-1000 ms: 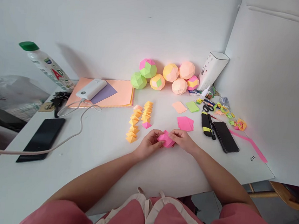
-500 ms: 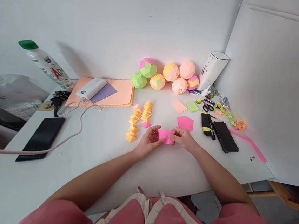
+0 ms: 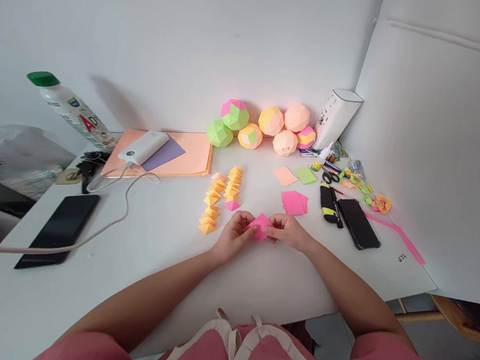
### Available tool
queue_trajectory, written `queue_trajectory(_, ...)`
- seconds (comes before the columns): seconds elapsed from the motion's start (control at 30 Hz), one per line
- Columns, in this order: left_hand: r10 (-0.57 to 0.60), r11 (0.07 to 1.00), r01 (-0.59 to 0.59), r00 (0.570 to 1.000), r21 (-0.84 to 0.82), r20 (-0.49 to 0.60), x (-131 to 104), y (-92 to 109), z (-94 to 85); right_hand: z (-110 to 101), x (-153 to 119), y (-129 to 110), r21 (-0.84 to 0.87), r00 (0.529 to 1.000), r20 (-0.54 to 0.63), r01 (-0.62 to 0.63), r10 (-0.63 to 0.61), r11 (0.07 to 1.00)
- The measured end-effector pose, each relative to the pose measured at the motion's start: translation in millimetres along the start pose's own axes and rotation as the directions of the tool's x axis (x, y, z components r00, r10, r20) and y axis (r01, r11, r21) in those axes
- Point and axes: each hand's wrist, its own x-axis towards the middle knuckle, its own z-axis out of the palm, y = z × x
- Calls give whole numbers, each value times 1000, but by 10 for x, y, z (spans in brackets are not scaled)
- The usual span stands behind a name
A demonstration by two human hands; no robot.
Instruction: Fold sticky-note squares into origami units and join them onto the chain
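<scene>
A pink square of paper (image 3: 261,225) is held between my two hands, turned so that one corner points away from me. My left hand (image 3: 237,233) pinches its left corner, thumb on top and fingers curled behind. On the other side, my right hand (image 3: 288,231) grips the right corner with its thumb on the face. Just beyond lie several loose pink sheets (image 3: 294,203). Folded orange paper units (image 3: 211,200) stand in two rows left of my hands, with a pink unit (image 3: 232,205) at the near end of one row.
Faceted paper balls (image 3: 271,121) line the wall. Peach (image 3: 285,176) and green sheets (image 3: 306,175) lie behind the pink ones. Scissors (image 3: 331,177), a box cutter (image 3: 329,203) and a phone (image 3: 359,224) are at right. A power bank (image 3: 144,147) and another phone (image 3: 59,230) sit left.
The pink paper has been turned from lying square-on to a diamond position. Both hands have shifted their grip to its side corners. The whole view has tilted slightly.
</scene>
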Motion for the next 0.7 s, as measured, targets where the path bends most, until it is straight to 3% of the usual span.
queue_trajectory(0.07, 1, 998, -4, 999, 64, 42, -8, 12, -6, 2, -5, -4, 3, 1000, -9, -7, 7, 1000)
queue_trajectory(0.17, 91, 977, -105, 993, 187, 80, -14, 31, -11, 19, -15, -22, 19, 999, -35, -8, 8, 1000)
queue_trajectory(0.27, 133, 966, -150, 987, 210, 94, -9, 46, -11, 37, -22, -36, 19, 999, -42, 8, -7, 1000)
queue_trajectory(0.47, 76, 986, -73, 997, 147, -10, 5, 17, -15, 26, -11, -15, -17, 997, -74, 30, -31, 999)
queue_trajectory(0.7, 6, 986, -1, 1000, 165, -30, 11, 2, 0, 27, -34, -12, -101, 980, -154, 115, -130, 988)
